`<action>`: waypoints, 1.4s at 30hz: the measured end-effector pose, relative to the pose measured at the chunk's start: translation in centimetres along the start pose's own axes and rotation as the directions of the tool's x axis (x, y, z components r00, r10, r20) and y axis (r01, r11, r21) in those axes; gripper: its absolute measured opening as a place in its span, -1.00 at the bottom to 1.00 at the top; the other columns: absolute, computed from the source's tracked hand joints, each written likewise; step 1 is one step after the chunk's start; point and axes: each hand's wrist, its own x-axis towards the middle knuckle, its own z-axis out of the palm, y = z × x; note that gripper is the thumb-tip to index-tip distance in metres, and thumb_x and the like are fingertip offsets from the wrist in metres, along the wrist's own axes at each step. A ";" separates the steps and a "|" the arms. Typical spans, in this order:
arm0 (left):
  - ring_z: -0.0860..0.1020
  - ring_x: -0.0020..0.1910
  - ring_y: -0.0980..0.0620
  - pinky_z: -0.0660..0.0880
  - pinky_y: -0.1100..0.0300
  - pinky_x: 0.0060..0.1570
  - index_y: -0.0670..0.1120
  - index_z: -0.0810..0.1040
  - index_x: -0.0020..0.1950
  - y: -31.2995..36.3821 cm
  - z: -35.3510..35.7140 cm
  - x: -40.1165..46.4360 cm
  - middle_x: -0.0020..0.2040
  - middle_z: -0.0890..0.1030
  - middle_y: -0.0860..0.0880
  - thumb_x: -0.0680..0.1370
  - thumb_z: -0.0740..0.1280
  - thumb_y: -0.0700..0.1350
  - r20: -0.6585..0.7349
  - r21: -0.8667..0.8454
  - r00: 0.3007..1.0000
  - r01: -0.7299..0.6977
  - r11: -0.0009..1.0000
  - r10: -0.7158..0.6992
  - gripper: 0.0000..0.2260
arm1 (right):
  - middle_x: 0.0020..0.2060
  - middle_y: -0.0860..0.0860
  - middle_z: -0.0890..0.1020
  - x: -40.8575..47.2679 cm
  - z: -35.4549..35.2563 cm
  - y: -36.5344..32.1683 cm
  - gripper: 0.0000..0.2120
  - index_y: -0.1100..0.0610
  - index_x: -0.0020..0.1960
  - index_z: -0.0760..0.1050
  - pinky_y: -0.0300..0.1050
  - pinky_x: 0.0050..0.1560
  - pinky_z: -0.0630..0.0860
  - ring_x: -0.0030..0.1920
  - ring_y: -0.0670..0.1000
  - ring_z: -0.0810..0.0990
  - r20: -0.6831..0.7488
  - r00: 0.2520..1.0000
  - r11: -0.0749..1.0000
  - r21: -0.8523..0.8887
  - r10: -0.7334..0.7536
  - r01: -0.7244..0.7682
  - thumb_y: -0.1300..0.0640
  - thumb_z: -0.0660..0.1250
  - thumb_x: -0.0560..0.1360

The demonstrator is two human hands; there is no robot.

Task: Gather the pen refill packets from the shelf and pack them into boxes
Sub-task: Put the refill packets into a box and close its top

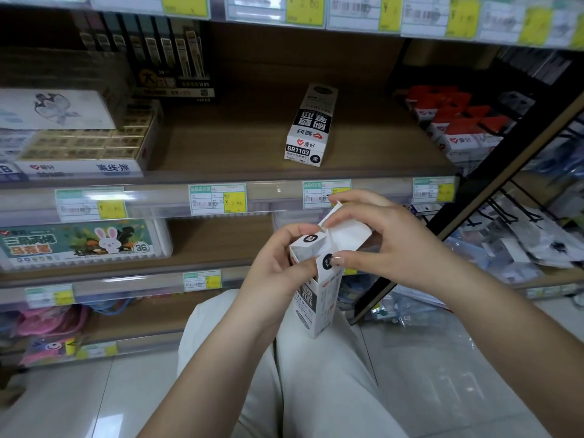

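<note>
A tall white refill box [319, 298] with black print stands upright on my lap, its top flaps open. My left hand [271, 273] grips the box near its top, thumb on a side flap. My right hand [388, 235] pinches the large white top flap between fingers and thumb and bends it over the opening. What is inside the box is hidden. A second, closed box [311, 126] of the same kind, marked GR1103, lies flat on the wooden shelf [227, 143] above my hands.
Eraser cartons [82, 143] fill the shelf's left; red-topped refill packets [455, 128] stand at its right. Dark packets [151, 58] stand at the back left. A black wire rack [493, 197] leans on the right, plastic bags beneath. A marker set [79, 241] sits on the lower shelf.
</note>
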 end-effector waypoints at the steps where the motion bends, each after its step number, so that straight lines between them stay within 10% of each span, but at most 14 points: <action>1: 0.55 -0.15 0.05 0.49 0.28 -0.18 -0.08 0.54 0.05 0.0 0.0 0.0 -0.10 0.62 -0.04 0.34 0.38 -0.28 0.001 -0.012 1.000 0.000 1.000 0.000 -0.70 | 0.24 -0.16 0.42 0.0 0.0 0.0 -0.69 -0.20 -0.01 0.51 -0.32 0.24 0.29 0.30 -0.23 0.38 0.010 1.000 1.000 -0.005 0.000 0.000 -0.15 0.42 0.26; 15: 0.56 -0.25 0.08 0.49 0.29 -0.27 -0.11 0.53 -0.03 -0.3 0.4 -0.1 -0.16 0.62 -0.05 0.31 0.38 -0.28 -0.052 -0.139 0.999 -0.004 0.990 -0.003 -0.75 | 0.22 -0.18 0.41 -0.2 0.3 -0.3 -0.71 0.07 -0.14 0.59 -0.33 0.11 0.37 0.14 -0.24 0.44 -0.019 0.997 0.994 -0.080 -0.075 0.074 -0.11 0.44 0.27; 42: 0.55 -0.25 0.01 0.50 0.18 -0.24 -0.04 0.60 -0.14 -0.8 0.6 -0.4 -0.19 0.61 -0.09 0.37 0.35 -0.24 -0.072 -0.167 0.997 0.003 0.986 -0.015 -0.86 | 0.25 -0.20 0.39 -0.3 0.7 -0.7 -0.86 -0.06 -0.28 0.52 -0.09 0.27 0.32 0.32 -0.14 0.37 0.132 0.990 0.999 -0.009 -0.043 0.045 -0.06 0.44 0.37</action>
